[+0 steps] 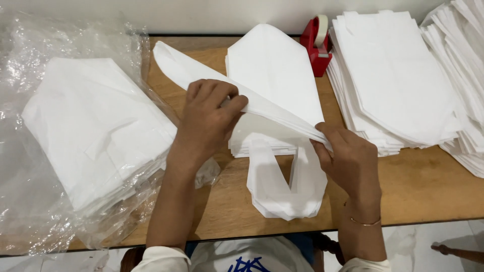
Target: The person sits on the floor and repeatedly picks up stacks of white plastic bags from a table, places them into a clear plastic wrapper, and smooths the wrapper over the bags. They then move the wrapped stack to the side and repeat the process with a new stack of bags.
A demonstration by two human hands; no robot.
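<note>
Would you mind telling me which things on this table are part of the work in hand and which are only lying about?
In hand:
- folded white bag, pinched by left hand and right hand
- middle bag stack beneath it

Lying about:
- red tape dispenser
- right-hand stacks
- plastic-wrapped stack
- wooden table

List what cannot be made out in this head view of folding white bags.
- Left stack: its count, blurred by plastic wrap.
- Far-right stack: cut by the frame edge.
- Folded bag: its fold line, covered by the left hand and right hand.
</note>
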